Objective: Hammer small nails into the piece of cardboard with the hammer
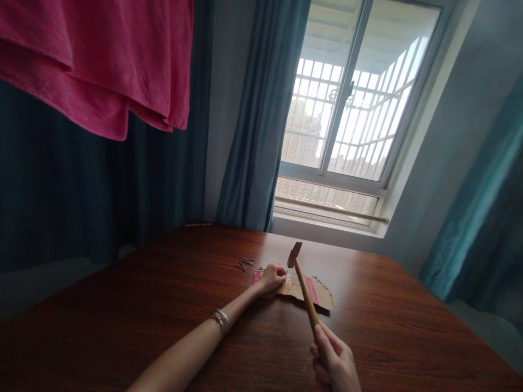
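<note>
My right hand (pixel 334 362) grips the wooden handle of a hammer (pixel 304 291) near the table's front edge. The hammer's dark metal head is raised just above my left hand (pixel 273 276). That hand is closed in a pinch over a flat piece of brown card with a pink patterned strip (pixel 316 291). It seems to hold a small nail upright, too small to make out clearly. A bracelet sits on my left wrist. A few loose nails (pixel 244 263) lie on the wood just left of the card.
The work lies on a dark reddish wooden table (pixel 143 305). Behind it are a bright window (pixel 347 120) with blue curtains (pixel 261 120). A pink cloth (pixel 98 60) hangs overhead at the upper left.
</note>
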`<state>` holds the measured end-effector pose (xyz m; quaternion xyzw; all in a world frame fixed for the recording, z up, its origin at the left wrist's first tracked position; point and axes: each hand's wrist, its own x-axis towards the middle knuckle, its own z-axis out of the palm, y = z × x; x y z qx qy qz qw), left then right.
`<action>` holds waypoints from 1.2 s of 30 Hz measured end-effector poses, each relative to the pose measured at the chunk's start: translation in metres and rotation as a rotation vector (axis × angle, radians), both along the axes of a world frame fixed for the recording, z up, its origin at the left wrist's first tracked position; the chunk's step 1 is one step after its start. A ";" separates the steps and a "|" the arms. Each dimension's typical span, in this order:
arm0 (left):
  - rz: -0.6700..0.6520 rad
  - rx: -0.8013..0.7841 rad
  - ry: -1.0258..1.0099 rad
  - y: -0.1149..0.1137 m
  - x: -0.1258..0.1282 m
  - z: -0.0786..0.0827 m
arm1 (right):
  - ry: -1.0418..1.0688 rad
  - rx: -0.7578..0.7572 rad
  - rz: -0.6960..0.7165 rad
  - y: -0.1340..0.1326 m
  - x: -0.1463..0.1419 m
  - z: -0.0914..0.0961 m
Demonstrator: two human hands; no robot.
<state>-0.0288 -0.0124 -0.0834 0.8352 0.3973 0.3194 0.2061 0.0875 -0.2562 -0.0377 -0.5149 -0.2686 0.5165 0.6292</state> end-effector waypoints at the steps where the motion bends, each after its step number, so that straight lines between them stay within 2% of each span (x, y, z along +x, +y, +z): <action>1: 0.004 -0.003 0.001 0.000 0.000 0.000 | -0.005 0.006 0.000 0.000 0.000 -0.001; 12: 0.018 -0.030 0.009 -0.004 0.000 0.005 | -0.016 0.008 0.009 0.000 0.000 -0.001; 24: 0.029 -0.039 0.005 -0.004 0.000 0.006 | -0.001 0.014 0.012 0.000 -0.001 0.001; 36: 0.017 -0.008 -0.014 -0.002 -0.001 0.002 | -0.007 0.010 0.033 0.002 0.003 -0.005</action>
